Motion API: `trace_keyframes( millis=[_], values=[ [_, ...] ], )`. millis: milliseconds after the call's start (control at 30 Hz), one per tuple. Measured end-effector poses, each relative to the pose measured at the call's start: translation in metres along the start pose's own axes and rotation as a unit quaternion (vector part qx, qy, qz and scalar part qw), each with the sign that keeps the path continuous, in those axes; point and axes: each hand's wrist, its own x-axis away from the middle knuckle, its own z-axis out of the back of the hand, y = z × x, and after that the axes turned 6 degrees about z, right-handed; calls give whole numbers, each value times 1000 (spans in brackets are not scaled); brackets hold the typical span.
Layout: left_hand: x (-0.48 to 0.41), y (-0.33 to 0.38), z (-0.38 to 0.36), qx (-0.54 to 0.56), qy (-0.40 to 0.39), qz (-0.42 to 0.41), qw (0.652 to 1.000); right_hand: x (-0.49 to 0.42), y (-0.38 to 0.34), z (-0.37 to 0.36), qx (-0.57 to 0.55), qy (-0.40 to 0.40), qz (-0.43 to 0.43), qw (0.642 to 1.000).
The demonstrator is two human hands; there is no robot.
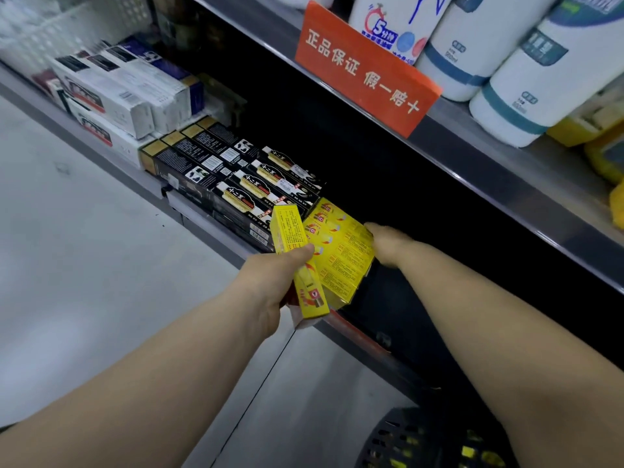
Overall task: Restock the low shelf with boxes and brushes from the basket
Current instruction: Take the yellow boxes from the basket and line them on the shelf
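Observation:
My left hand (270, 285) grips a long yellow box (297, 258) just in front of the low shelf (216, 228). Several more yellow boxes (341, 251) lie side by side on that shelf. My right hand (388, 244) rests against their right side, its fingers hidden behind the boxes. A dark mesh basket (405, 440) stands on the floor at the bottom right, with yellow boxes showing through its holes. No brush is in view.
Black boxes (243, 184) and white boxes (114, 96) fill the low shelf to the left. The upper shelf (506, 184) overhangs my hands, carrying an orange sign (364, 69) and white bottles (526, 82). Grey floor (74, 251) lies to the left.

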Motion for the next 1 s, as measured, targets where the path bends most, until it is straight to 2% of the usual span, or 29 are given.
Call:
trace_keyframes(
  millis=[67, 167, 233, 300, 400, 500, 600, 733, 800, 900, 1000],
  values=[
    [0, 1, -1, -23, 0, -1, 1000, 10, -5, 9, 43, -28, 10, 999],
    [1, 2, 0, -62, -1, -1, 998, 34, -30, 32, -23, 2, 123, 992],
    [2, 3, 2, -88, 4, -9, 996, 53, -48, 47, -56, 34, 244, 968],
    [5, 3, 3, -112, 8, -26, 993, 72, -59, 57, -10, 61, 338, 939],
    [8, 6, 3, -183, -8, -81, 980, 88, -61, 64, 31, 81, 386, 919],
    [9, 7, 5, -238, -13, -174, 955, 92, -43, 63, -15, 60, 327, 943],
    [8, 8, 8, -271, 30, -223, 936, 80, -13, 55, -40, 89, 231, 968],
    [8, 7, 7, -267, 21, -223, 937, 47, 18, 45, -126, 148, 73, 978],
    [9, 4, 4, -277, 10, -220, 935, 28, 27, 43, -112, 168, 21, 979],
    [9, 2, -1, -293, -11, -212, 932, 2, 30, 39, -50, 164, -19, 985],
    [10, 2, -3, -303, -28, -209, 929, -18, 17, 28, -32, 133, -17, 990]
  ],
)
